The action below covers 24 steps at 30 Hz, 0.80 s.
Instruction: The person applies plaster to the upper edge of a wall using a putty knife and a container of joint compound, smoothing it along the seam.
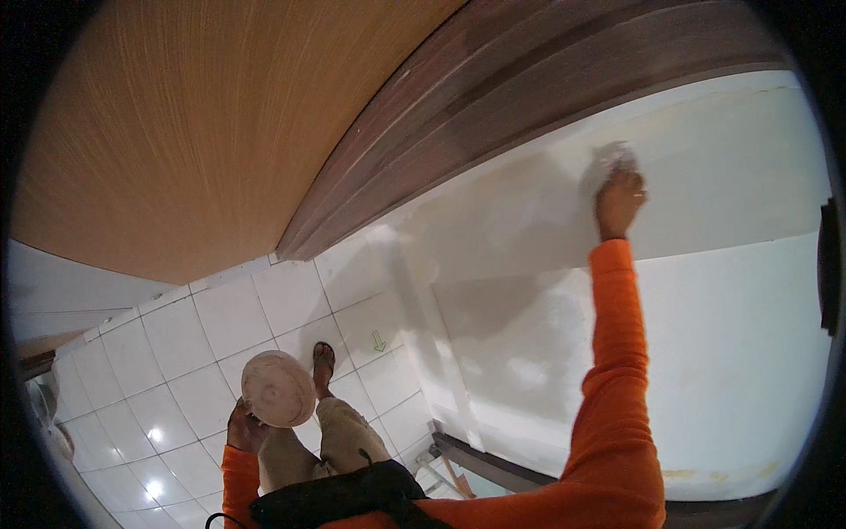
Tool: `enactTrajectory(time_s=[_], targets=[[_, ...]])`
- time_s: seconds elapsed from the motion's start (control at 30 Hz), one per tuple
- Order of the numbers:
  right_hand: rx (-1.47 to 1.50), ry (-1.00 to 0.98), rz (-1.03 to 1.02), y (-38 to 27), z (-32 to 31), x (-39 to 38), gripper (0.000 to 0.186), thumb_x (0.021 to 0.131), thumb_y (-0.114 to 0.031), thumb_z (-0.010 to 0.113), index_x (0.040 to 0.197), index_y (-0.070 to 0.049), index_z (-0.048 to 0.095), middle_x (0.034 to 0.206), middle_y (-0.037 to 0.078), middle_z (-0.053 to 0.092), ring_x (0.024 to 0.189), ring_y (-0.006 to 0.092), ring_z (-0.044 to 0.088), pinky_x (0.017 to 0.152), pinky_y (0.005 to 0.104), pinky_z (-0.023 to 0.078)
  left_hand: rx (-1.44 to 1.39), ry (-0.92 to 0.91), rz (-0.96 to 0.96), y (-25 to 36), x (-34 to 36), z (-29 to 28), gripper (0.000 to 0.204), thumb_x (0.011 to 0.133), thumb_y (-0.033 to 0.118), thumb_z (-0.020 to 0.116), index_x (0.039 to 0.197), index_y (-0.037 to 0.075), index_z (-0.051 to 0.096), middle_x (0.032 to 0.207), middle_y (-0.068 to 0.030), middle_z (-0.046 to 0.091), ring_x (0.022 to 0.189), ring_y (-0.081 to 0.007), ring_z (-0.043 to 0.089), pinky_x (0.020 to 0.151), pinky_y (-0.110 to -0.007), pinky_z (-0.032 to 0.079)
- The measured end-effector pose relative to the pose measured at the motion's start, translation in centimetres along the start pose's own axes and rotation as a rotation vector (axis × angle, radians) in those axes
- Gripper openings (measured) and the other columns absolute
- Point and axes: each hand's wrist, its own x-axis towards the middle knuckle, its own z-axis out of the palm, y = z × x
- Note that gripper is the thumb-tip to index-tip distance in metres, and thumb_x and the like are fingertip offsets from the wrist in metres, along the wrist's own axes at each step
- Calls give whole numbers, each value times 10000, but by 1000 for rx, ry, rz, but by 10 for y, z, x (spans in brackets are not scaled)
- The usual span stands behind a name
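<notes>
My left hand (pixel 245 429), low in front of my body, has its fingers closed on the edge of a round, pale pinkish dish (pixel 278 389). The dish looks shallow and smeared; whether it is a bowl or a lid I cannot tell. Stretched far out to the right, my right hand (pixel 622 201) is closed on a crumpled, whitish wad (pixel 619 155), blurred at its edges. That wad is against the pale wall (pixel 731 167), just below the dark wooden frame. Its exact kind does not show. Both arms wear orange sleeves.
A brown wood-grain door (pixel 203 132) and its dark wooden frame (pixel 423 123) fill the upper left. White floor tiles (pixel 225 317) lie below, with a green arrow mark (pixel 378 340). My sandalled foot (pixel 323 357) stands on them. A dark-edged opening (pixel 493 467) sits at lower right.
</notes>
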Motion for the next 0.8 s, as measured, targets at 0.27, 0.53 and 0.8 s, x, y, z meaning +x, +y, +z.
enactTrajectory(time_s=[0.27, 0.53, 0.8], targets=[[1220, -673, 170, -188, 20, -166, 315, 867, -135, 484, 1146, -37, 593, 950, 167, 645, 978, 319, 614, 847, 513, 485, -84, 39, 36, 4, -22, -10, 489, 833, 359, 655, 1225, 99, 521, 1101, -69, 590, 951, -243, 604, 693, -324, 528], [2667, -763, 1020, 2, -52, -65, 475, 869, -261, 531, 1293, -50, 506, 982, 90, 613, 872, 194, 609, 779, 343, 514, -21, 49, 89, 3, -9, -24, 421, 844, 390, 633, 1162, 122, 564, 1122, -117, 596, 1039, -280, 589, 783, -508, 541], [2373, -557, 628, 101, -45, -18, 361, 848, -72, 498, 1198, -26, 574, 985, 54, 615, 817, 122, 581, 727, 253, 484, 60, -150, 148, 33, 55, 93, 467, 796, 415, 677, 1138, 112, 582, 1115, -128, 612, 1034, -295, 599, 816, -546, 525]])
